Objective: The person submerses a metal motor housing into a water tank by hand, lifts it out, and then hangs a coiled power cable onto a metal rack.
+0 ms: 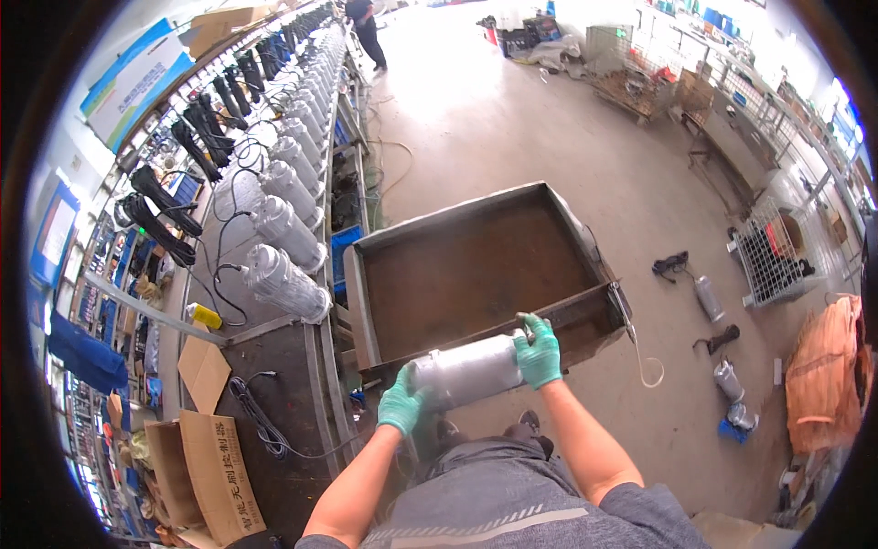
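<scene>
A grey metal cylinder [466, 369], which looks like a submersible pump body, lies level between my hands. My left hand [401, 403], in a green glove, closes on its left end. My right hand [538, 352], gloved the same way, grips the right end, thumb and fingers curled round it. The cylinder is over the near edge of a rectangular metal tank [359, 306] holding brown, murky liquid. From a coil on the bench, a dark cable [315, 455] runs toward my left forearm; its far end is hidden.
Left, a long bench [293, 403] carries a row of similar grey pumps [283, 285] with black cables, an open cardboard box [215, 476] and a yellow container [205, 316]. On the right floor are loose pumps [709, 299], a wire basket [777, 261] and orange sacking [823, 375]. A person [368, 37] stands far off.
</scene>
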The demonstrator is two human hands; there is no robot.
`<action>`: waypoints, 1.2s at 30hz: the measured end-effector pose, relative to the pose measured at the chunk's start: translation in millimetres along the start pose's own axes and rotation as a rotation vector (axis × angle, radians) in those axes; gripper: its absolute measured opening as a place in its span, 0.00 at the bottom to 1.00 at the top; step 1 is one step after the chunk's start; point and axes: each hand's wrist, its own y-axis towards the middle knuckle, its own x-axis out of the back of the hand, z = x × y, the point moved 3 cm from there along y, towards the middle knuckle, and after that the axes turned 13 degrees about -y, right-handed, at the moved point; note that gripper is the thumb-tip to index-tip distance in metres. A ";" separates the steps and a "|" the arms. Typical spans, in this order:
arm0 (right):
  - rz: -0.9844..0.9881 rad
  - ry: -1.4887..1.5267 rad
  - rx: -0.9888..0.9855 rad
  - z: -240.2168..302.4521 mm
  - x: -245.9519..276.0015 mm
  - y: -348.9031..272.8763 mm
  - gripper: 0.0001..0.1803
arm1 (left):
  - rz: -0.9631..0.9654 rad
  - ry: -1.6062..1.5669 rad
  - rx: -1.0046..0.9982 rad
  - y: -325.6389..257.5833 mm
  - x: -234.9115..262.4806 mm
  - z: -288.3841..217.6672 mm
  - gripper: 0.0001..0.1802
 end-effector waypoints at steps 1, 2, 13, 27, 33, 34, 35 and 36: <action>0.043 0.204 0.024 -13.4 -0.2 1.5 0.26 | 0.007 0.014 0.029 3.8 -0.4 -0.9 0.41; 0.089 0.210 0.080 -7.7 18.2 1.2 0.27 | -0.001 -0.058 0.004 4.1 4.0 -4.2 0.41; -0.231 -0.538 -0.355 -256.7 144.1 25.8 0.34 | -0.043 -0.151 -0.091 10.7 1.2 -0.1 0.42; 0.353 -0.224 -0.190 -97.7 110.2 135.3 0.24 | -0.049 -0.112 0.018 -1.2 4.9 3.5 0.42; 0.418 -0.080 0.206 4.9 104.5 78.5 0.12 | -0.012 -0.141 0.044 3.4 5.0 0.2 0.42; 0.535 -0.140 0.187 34.3 101.2 70.4 0.12 | -0.031 -0.103 0.038 0.6 6.9 3.4 0.42; 0.647 -0.202 0.164 62.2 100.6 63.3 0.12 | -0.028 -0.105 0.035 -1.2 6.9 4.5 0.42; 0.642 -0.196 0.178 68.1 96.5 59.7 0.12 | -0.029 -0.107 0.018 0.5 5.1 3.4 0.42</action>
